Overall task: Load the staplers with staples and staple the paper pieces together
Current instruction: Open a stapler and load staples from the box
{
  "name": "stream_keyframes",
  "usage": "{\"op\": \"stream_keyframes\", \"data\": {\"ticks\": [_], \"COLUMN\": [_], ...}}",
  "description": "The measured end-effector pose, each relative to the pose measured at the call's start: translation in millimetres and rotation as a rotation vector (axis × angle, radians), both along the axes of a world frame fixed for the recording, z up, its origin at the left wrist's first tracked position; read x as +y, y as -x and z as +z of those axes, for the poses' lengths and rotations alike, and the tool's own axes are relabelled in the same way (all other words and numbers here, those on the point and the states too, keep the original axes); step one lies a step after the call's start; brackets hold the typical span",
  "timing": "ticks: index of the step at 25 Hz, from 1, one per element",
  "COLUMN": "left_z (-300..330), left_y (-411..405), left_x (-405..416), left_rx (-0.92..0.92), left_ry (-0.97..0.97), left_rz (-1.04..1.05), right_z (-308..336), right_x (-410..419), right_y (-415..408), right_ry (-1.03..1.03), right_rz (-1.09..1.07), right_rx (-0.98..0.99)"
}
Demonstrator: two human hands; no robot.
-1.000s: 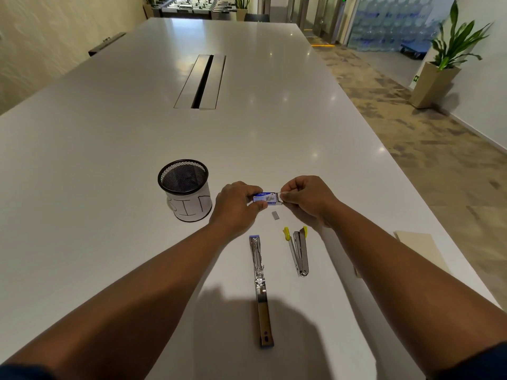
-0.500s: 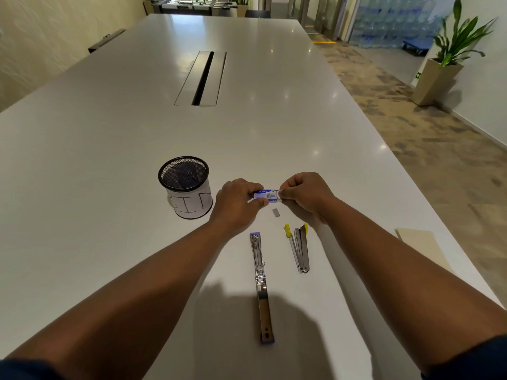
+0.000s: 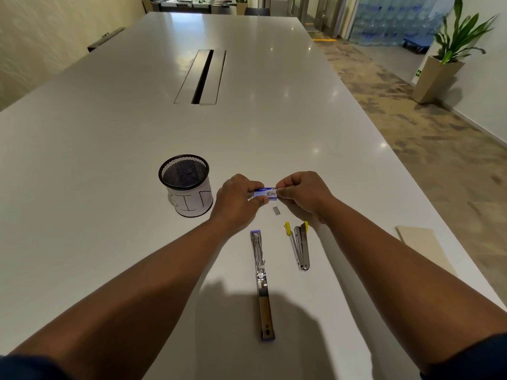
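Two staplers [image 3: 262, 283] [image 3: 300, 246] are laid open on the counter [image 3: 109, 160] for loading; staple box [image 3: 266, 193] is pinched by left hand [image 3: 237, 200] and right hand [image 3: 303, 192].

Count on table [image 3: 109, 149], head view:

- Staplers: 2 lying open. One long stapler [image 3: 262, 281] with purple ends; one small stapler [image 3: 300, 246] with yellow tips, just right of it.
- Staple box [image 3: 265, 193]: 1, blue, sitting between the two hands.
- Loose staple strip [image 3: 276, 210]: 1, grey, lying just below the box.
- Hands: 2 showing, left hand [image 3: 237, 200] and right hand [image 3: 304, 194].
- Mesh cup [image 3: 186, 185]: 1, black, wearing a handwritten paper label.
- Paper piece [image 3: 424, 246]: 1 tan sheet showing at the right edge; whether more are stacked there cannot be told.
- Potted plant [image 3: 450, 58]: 1 standing on the floor, right.
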State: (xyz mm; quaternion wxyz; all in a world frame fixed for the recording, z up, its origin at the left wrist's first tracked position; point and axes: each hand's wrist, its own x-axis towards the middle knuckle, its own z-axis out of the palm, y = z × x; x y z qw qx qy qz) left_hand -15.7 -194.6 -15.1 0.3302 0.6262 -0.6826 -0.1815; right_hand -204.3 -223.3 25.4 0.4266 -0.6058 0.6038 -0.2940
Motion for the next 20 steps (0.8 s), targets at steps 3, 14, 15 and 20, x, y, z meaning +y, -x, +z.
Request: {"op": "stream_keyframes", "data": {"ticks": [3, 14, 15, 20], "left_z": [-0.5, 1.4, 1.0, -2.0], "left_y": [0.0, 1.6, 1.8, 1.7], "left_x": [-0.3, 6.3, 6.9, 7.9], "left_rx": [0.0, 0.156, 0.171, 0.227], "left_ry": [0.007, -0.027, -0.023, 0.041], "left_rz": [0.002, 0.016, 0.017, 0.05], "right_z": [1.3, 15.7, 15.6, 12.1], "right_x": [3.9, 25.9, 26.0, 24.9], "right_y": [1.1, 3.2, 2.7, -0.6], "right_ry": [0.013, -0.029, -0.03, -0.007], "right_rz": [0.017, 0.272, 0.267, 0.232], "right_rx": [0.019, 0.232, 0.239, 0.289]}}
